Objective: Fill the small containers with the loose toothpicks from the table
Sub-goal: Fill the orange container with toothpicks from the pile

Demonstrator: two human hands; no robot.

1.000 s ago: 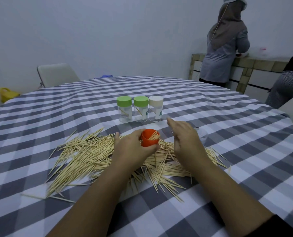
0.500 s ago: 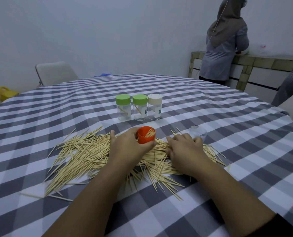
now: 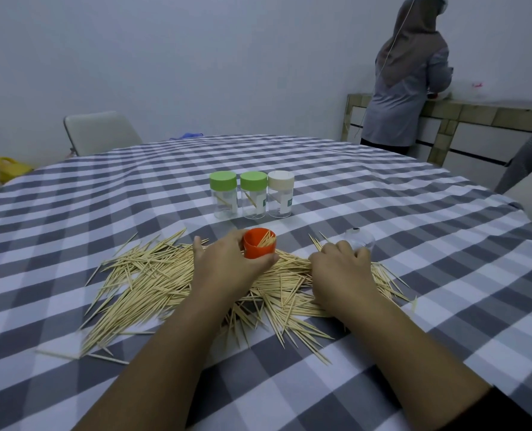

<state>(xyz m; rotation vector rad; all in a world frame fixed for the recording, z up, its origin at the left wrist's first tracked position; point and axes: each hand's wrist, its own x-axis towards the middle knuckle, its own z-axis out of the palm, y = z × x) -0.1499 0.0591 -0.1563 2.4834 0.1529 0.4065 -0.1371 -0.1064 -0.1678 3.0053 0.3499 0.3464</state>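
Left hand (image 3: 227, 269) grips orange cup (image 3: 259, 244), centre. Right hand (image 3: 339, 269) curled on toothpicks (image 3: 152, 284) (grasp hidden) spread near. Light, stiff, rolling; pinch bundles mid-length.

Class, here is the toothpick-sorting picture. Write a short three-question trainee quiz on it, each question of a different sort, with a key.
1. True or false: the left hand holds the orange container.
2. How many capped containers stand in the row behind the toothpick pile? A) two B) three C) four
3. Fill in: the right hand rests on the ____.

Key:
1. True; its fingers curl round it, and toothpicks stand inside.
2. B: two green-capped containers and one white-capped container.
3. Toothpick pile.
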